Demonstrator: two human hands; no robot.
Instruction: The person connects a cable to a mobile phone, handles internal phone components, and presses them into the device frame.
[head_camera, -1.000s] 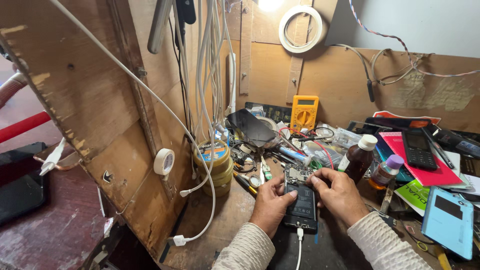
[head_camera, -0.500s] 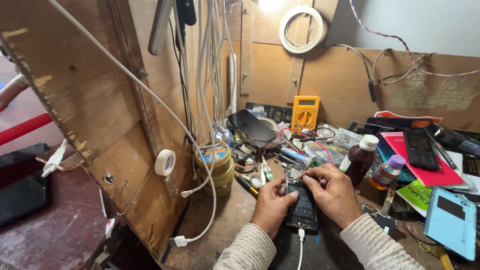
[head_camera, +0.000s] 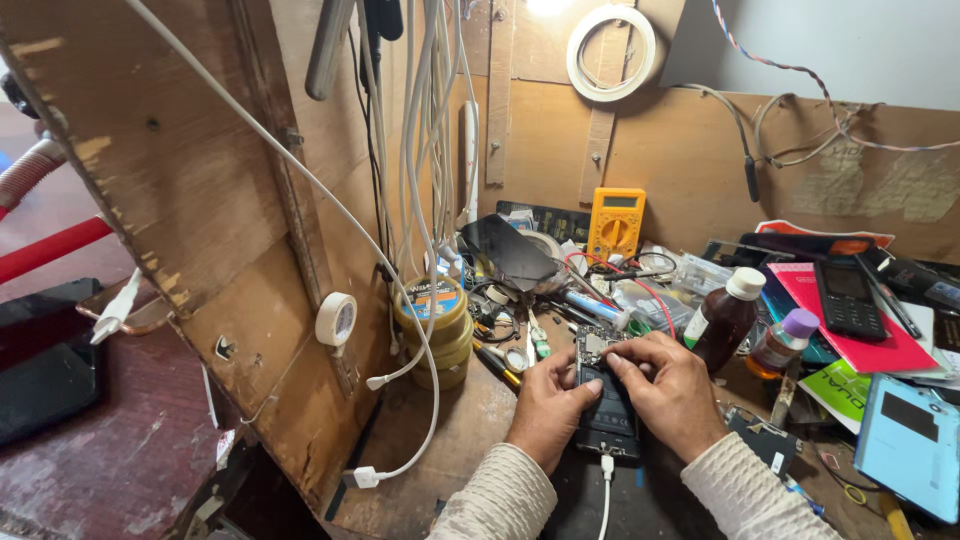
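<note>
While both hands grip it, the opened phone (head_camera: 607, 400) lies back-up on the wooden bench (head_camera: 440, 450), dark battery and circuit board exposed. Left hand (head_camera: 548, 405) clasps its side; right hand (head_camera: 672, 392) pinches near the top. Its long axis runs away from the person, a white cable (head_camera: 604, 495) plugged into the near end.

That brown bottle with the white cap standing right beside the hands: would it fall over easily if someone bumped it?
Probably, yes. The brown bottle stands upright, tall for its narrow base, so a knock from the right hand next to it could tip it. It sits amid loose clutter, which may make its footing uneven. Its cap looks to be on, so a spill seems less likely.
</note>
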